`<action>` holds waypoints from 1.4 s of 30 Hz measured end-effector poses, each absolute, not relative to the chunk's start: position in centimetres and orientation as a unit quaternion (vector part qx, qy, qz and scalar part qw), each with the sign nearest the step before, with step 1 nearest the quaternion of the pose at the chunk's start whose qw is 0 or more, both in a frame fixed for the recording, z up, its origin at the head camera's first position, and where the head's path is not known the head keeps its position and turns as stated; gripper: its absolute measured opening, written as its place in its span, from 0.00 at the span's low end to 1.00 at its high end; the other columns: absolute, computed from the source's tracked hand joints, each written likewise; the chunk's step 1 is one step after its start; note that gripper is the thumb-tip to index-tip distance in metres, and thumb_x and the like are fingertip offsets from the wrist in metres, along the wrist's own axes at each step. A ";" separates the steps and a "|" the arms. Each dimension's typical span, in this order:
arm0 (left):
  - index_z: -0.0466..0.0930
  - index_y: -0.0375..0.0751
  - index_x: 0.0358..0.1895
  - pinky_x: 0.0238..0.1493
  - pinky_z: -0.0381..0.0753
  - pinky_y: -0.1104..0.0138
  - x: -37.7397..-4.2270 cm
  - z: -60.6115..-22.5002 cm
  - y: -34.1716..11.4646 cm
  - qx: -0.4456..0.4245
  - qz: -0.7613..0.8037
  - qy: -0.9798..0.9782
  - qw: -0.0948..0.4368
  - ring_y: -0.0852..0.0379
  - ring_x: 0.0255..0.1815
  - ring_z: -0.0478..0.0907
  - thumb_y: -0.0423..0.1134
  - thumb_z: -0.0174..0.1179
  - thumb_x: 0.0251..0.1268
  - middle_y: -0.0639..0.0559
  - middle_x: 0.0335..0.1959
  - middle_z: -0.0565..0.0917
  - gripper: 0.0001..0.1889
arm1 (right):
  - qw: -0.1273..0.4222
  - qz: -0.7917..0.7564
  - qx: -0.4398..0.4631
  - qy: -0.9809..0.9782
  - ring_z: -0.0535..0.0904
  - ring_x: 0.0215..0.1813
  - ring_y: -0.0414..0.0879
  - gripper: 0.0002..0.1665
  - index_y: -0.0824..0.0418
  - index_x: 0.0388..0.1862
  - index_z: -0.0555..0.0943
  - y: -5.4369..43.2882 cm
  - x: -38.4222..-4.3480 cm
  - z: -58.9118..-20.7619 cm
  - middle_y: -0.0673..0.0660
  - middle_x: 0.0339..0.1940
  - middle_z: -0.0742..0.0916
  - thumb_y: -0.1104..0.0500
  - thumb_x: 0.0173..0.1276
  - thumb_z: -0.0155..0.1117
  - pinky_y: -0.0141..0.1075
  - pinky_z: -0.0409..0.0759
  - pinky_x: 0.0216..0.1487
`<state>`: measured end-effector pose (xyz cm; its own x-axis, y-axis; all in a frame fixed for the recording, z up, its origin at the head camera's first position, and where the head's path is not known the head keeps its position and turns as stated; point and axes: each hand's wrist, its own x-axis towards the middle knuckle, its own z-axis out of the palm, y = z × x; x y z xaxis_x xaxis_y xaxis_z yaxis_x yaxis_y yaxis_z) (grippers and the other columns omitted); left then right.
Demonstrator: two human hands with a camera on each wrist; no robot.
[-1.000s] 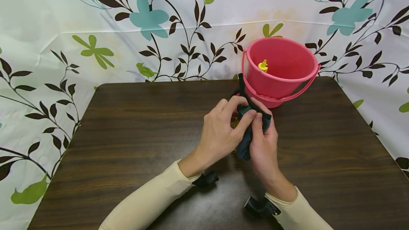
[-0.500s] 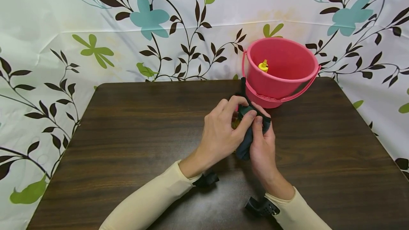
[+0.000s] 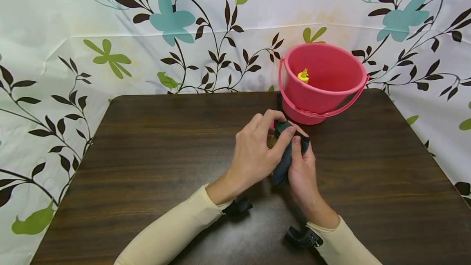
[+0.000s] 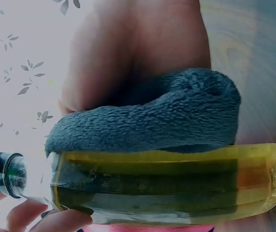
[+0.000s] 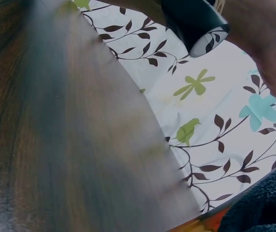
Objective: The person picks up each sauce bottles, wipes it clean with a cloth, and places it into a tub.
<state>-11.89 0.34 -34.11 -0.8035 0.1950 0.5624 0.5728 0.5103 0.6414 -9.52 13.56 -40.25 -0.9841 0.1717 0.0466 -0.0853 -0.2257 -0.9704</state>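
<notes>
A bottle of yellow oil (image 4: 258,179) with a dark green cap (image 4: 0,175) lies across the left wrist view. My left hand (image 3: 254,146) holds it at the cap and neck; in the head view that hand mostly hides the bottle. My right hand (image 3: 304,177) grips a folded, fuzzy dark teal cloth (image 4: 147,123) along the bottle's side. From above, the cloth (image 3: 281,169) hangs between both hands, with my thumbs close together at its upper end. Only a corner of the cloth (image 5: 266,205) shows in the right wrist view.
Just beyond my hands, a pink bucket (image 3: 325,101) with its handle lowered stands at the back right of the brown wooden table (image 3: 165,146). Inside it shows a yellow nozzle top (image 3: 303,75). A patterned curtain (image 3: 220,15) hangs behind the table.
The cloth's dark edge that stuck up beside the bucket has dropped lower, and the cloth sits more bunched. My right hand has shifted slightly; my left hand stays nearly in place.
</notes>
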 end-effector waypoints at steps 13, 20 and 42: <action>0.80 0.50 0.54 0.30 0.73 0.67 -12.0 -34.1 0.4 -0.228 -0.432 -0.847 0.212 0.59 0.30 0.75 0.53 0.61 0.76 0.51 0.32 0.78 0.14 | 0.029 0.723 -0.079 -0.685 0.72 0.71 0.42 0.26 0.49 0.79 0.69 14.4 -10.1 -43.3 0.50 0.74 0.76 0.46 0.89 0.44 0.28 0.73 0.67; 0.81 0.50 0.55 0.32 0.76 0.66 -12.0 -34.3 0.3 -0.227 -0.434 -0.846 0.211 0.57 0.32 0.79 0.52 0.61 0.76 0.51 0.33 0.79 0.14 | 0.036 0.676 -0.086 -0.731 0.73 0.66 0.43 0.23 0.50 0.75 0.73 14.7 -10.7 -44.1 0.54 0.69 0.80 0.48 0.88 0.48 0.38 0.68 0.70; 0.80 0.52 0.56 0.29 0.73 0.68 -11.9 -34.1 0.2 -0.228 -0.431 -0.849 0.205 0.59 0.31 0.75 0.53 0.61 0.75 0.52 0.32 0.78 0.14 | 0.000 0.750 -0.062 -0.658 0.74 0.64 0.45 0.24 0.45 0.75 0.69 14.8 -10.4 -39.6 0.48 0.69 0.76 0.43 0.87 0.46 0.30 0.78 0.58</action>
<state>-11.85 0.20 -34.12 -0.8123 0.2106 0.5439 0.5632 0.5252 0.6379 -10.41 14.76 -39.63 -0.9922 0.0828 -0.0931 0.0815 -0.1333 -0.9877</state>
